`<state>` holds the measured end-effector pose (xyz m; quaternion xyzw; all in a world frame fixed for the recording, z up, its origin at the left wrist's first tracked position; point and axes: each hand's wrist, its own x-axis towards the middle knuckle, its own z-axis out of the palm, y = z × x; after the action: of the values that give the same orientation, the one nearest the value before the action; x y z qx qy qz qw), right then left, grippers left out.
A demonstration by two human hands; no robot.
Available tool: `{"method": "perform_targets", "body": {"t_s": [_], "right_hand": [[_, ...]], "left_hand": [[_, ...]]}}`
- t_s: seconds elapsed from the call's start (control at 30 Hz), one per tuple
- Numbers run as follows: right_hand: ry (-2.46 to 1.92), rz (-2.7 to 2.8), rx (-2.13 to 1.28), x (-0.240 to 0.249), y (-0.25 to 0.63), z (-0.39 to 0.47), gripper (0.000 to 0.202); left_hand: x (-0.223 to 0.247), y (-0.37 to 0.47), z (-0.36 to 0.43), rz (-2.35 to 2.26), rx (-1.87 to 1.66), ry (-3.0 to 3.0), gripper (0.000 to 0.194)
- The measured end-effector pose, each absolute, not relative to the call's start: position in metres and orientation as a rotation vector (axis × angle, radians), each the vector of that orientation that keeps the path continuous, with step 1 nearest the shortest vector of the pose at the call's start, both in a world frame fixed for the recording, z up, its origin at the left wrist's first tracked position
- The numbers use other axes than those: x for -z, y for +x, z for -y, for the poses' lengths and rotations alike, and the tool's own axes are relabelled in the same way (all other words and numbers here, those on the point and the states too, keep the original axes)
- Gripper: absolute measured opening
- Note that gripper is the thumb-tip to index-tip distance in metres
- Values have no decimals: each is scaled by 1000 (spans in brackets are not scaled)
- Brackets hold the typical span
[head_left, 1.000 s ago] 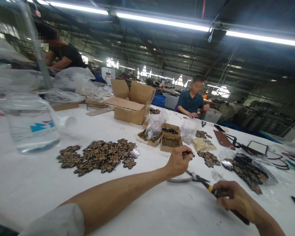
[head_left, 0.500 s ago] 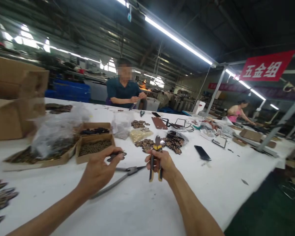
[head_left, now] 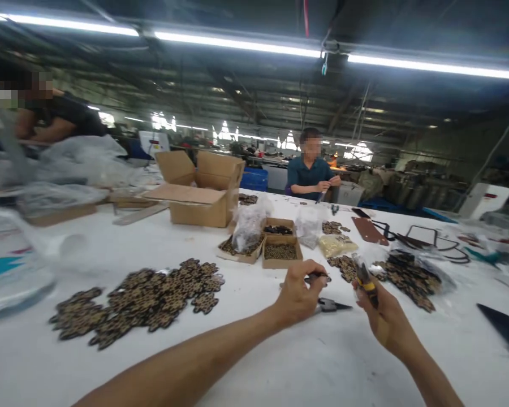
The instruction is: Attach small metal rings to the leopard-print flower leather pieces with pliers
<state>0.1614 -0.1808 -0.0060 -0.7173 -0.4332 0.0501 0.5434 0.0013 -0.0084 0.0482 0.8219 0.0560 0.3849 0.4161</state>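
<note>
Between its thumb and fingers, my left hand pinches a small dark patterned piece. My right hand is wrapped round yellow-and-black pliers, their jaws pointing up and away. A second, grey tool lies on the white table between the hands, its handles partly hidden behind my left hand. Dark patterned pieces form a large pile at the left, and more of them lie in a heap beyond my right hand.
Small boxes of metal bits stand past my left hand, near an open cardboard box. A yellow packet and a dark phone lie on the right. One person sits across the table; another leans at the left.
The view has swung left, bringing the pile of pieces, the whole cardboard box and another person into sight. The pliers in my right hand now tilt to the left.
</note>
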Motion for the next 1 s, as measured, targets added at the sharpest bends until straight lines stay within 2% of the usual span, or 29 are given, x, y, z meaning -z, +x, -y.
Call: {"method": "perform_targets", "body": {"t_s": [0.13, 0.23, 0.5, 1.0], "right_hand": [[-1808, 1292, 258, 12, 166, 185, 55], [-1831, 1385, 385, 14, 166, 183, 65], [-1849, 1488, 543, 13, 159, 179, 84], [-1927, 1497, 712, 12, 156, 179, 84]], "left_hand": [[-54, -4, 14, -88, -984, 2064, 9], [-57, -5, 15, -54, -999, 2070, 8], [-57, -7, 19, 5, -1049, 2101, 8], [-54, -8, 23, 31, -1131, 2141, 7]]}}
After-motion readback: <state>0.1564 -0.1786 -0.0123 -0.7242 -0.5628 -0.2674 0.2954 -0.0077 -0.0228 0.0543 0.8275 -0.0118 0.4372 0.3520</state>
